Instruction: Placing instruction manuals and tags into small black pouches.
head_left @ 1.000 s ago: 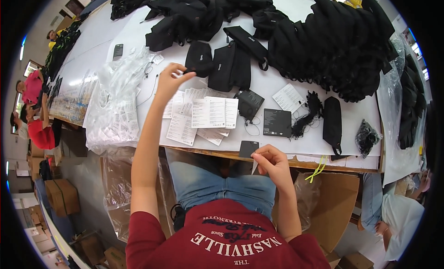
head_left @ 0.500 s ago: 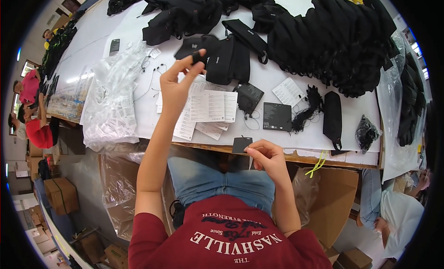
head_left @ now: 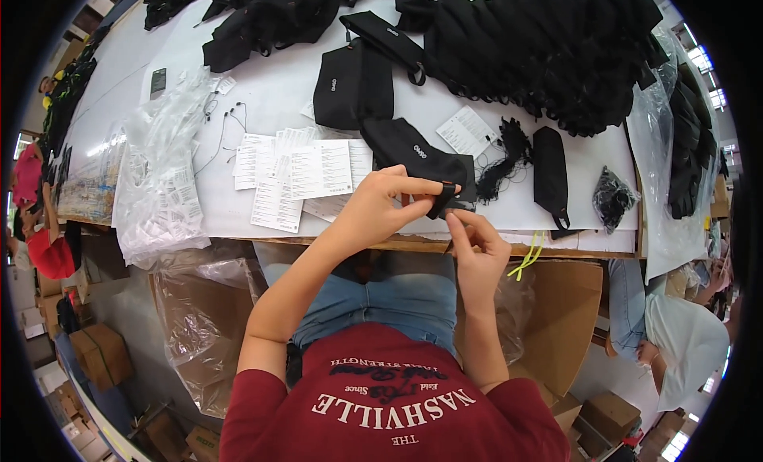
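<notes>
A black fabric pouch (head_left: 409, 144) lies slanted across the table in front of me, its end toward the table's front edge. My left hand (head_left: 389, 204) is closed on the pouch's wrist loop, pinching it between thumb and fingers. Close beside it, my right hand (head_left: 477, 243) is closed in a pinch at the loop. A thin dark strip, seemingly the edge or cord of the black hang tag, shows under its fingertips; the rest is hidden by the fingers. White printed cards (head_left: 318, 170) lie in overlapping stacks left of the pouch.
Two more black pouches (head_left: 350, 88) lie behind, with a large black pile (head_left: 548, 49) at the back right. A bundle of black cords (head_left: 509, 160), a single pouch (head_left: 550, 172) and a bagged black bundle (head_left: 613, 198) lie right. Clear plastic (head_left: 163, 168) covers the left side.
My left hand has come down and right, bringing the pouch from the back of the table to my right hand. The black tag in my right hand is now mostly hidden.
</notes>
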Demonstrator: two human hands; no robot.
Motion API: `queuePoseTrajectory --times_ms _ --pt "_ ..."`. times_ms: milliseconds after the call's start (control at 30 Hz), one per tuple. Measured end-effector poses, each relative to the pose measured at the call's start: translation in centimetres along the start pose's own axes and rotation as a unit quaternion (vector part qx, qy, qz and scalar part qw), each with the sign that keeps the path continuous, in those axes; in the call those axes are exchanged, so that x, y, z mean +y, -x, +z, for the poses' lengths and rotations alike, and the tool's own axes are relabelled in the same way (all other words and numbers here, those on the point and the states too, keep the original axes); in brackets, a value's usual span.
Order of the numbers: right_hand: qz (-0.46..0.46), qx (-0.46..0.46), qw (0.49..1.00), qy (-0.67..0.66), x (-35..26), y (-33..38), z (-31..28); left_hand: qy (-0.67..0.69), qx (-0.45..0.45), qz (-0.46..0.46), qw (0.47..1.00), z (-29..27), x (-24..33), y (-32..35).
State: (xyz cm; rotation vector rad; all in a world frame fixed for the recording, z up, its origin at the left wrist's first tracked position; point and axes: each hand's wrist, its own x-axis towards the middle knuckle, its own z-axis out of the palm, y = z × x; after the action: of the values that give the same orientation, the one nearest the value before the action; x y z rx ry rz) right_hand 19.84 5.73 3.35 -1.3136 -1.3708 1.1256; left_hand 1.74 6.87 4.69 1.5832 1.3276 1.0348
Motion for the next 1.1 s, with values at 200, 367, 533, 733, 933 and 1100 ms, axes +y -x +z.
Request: queuePoseTrajectory --times_ms 200,367,533,733,933,1100 --pt "-0.065 -0.009 0.995 0.07 -0.4 0.0 0.2 0.08 -0.028 -0.038 0.996 0.2 -0.2 0.3" --pt "-0.029 -0.045 0.998 0.032 0.0 -0.3 -0.1 0.129 -0.028 -0.138 0.982 -0.3 -0.6 1.0" --pt "-0.095 -0.071 0.989 0.089 0.2 0.0 0.1 0.057 0.011 -0.101 0.993 0.1 0.1 1.7" --pt "-0.107 -0.1 0.984 0.102 0.4 0.3 0.4 0.019 0.055 -0.055 0.997 0.3 0.2 2.8" --pt "0.059 -0.135 0.962 -0.231 0.0 -0.5 -1.1 0.251 0.175 -0.002 0.952 1.1 0.3 3.9" --pt "0.042 -0.153 0.953 -0.26 -1.0 -0.9 -1.6 0.365 0.084 -0.089 0.923 1.2 0.8 4.6"
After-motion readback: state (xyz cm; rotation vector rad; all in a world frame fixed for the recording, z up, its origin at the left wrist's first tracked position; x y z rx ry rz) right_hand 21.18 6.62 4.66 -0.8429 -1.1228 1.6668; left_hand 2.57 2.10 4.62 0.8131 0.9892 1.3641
